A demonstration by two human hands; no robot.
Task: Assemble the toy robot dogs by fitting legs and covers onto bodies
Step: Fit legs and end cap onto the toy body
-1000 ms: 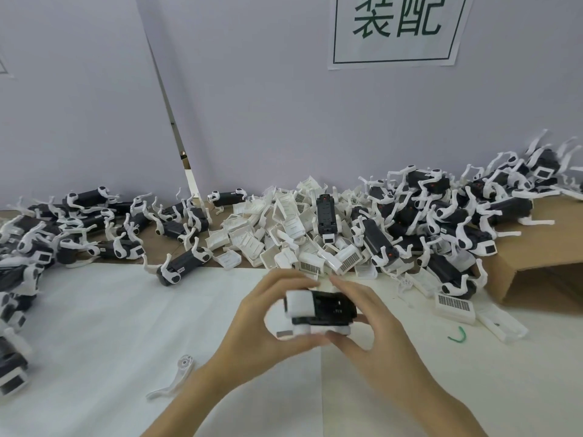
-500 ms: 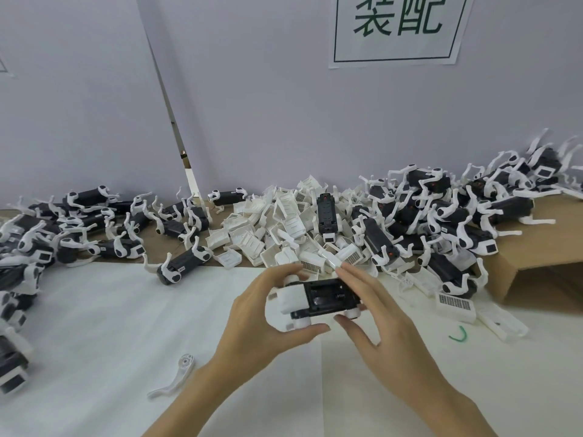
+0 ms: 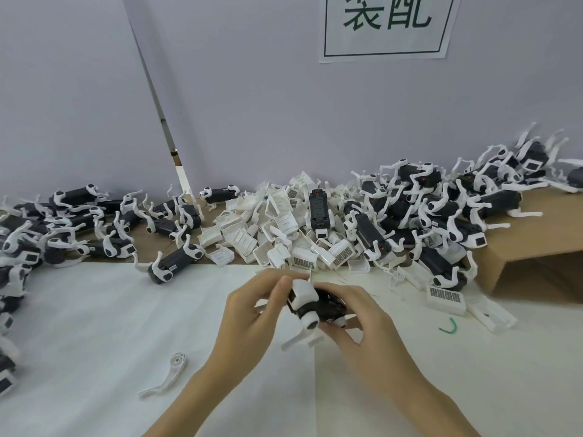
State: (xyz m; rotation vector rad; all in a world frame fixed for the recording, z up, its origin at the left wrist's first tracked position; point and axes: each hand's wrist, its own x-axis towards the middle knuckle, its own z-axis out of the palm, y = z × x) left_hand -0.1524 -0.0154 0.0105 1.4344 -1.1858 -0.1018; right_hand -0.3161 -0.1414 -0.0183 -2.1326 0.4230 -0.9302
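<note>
Both hands met just above the near middle of the bench (image 3: 94, 326). The right hand (image 3: 366, 335) was curled round a black toy dog body (image 3: 321, 305), its thumb beneath and its fingers wrapped over the far side, so the body sat between palm and fingertips, tilted with its white end toward the left. The left hand (image 3: 252, 313) had its fingers bent, with the tips pinched on that white end cap (image 3: 303, 291). A white leg (image 3: 296, 337) hung down from the body below the two hands. A single loose leg (image 3: 167, 378) lay flat on the bench, near left of the hands and well apart from them. Beyond the hands, a heap of white covers (image 3: 268, 234) was piled against the far wall, with finished dogs (image 3: 441, 212) crowded to its right.
</note>
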